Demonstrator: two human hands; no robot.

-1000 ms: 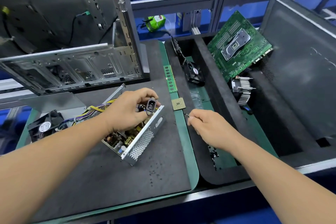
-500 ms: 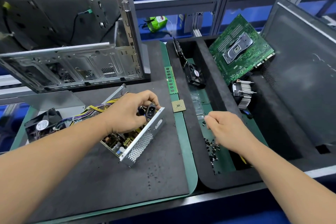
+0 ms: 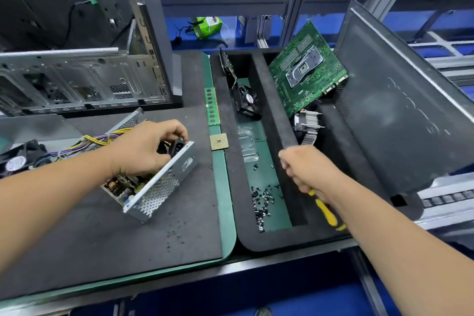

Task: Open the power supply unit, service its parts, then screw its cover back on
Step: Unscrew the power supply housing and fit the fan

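The power supply unit [image 3: 154,182] sits open on the black mat at about nine o'clock, tipped up on one edge, its circuit board exposed. The left hand [image 3: 146,149] pinches the black power inlet socket [image 3: 178,147] at the casing's upper corner. Over at three o'clock the right hand [image 3: 305,172] is curled above the foam tray [image 3: 232,161] — whether it has closed on the yellow-handled screwdriver [image 3: 325,210] lying under the wrist, I cannot tell. Loose screws [image 3: 261,200] lie scattered just beside it. The risk, I'd say: with one hand steadying a tilted chassis, it could tip over and strain the yellow and purple wire bundle [image 3: 102,140] — or a screw gets knocked astray.
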